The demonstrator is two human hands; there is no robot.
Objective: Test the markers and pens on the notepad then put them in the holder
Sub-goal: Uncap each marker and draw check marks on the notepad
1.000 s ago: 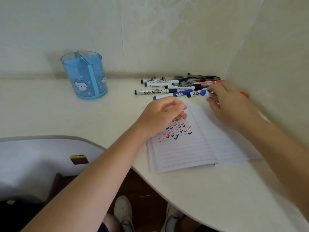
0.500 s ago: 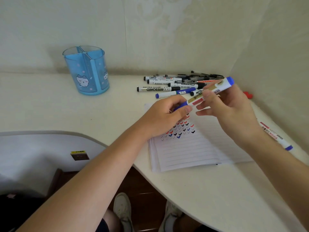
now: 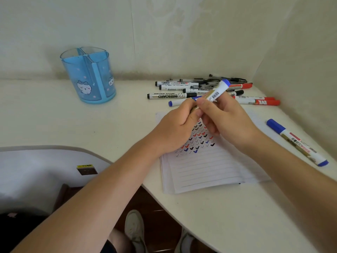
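Desk (image 3: pixel 127 125): blue marker (image 3: pixel 217 93) in L hand (image 3: pixel 175 128) + R hand (image 3: pixel 226 121), over notepad (image 3: pixel 204 170)

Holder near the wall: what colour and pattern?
The holder is translucent blue with white cartoon faces; head view.

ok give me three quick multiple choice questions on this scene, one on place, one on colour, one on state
1. Where does the holder stand?
A) left of the notepad, apart from it
B) on the notepad
C) on the floor

2. What colour are the ends of the lone marker right of the notepad?
A) red
B) blue
C) green

3. How is the held marker kept?
A) lying loose
B) left hand only
C) left hand and right hand both grip it

Answers: 1 A, a gap separates them; 2 B, cap and tail are blue; 3 C, both hands' fingers curl round it.
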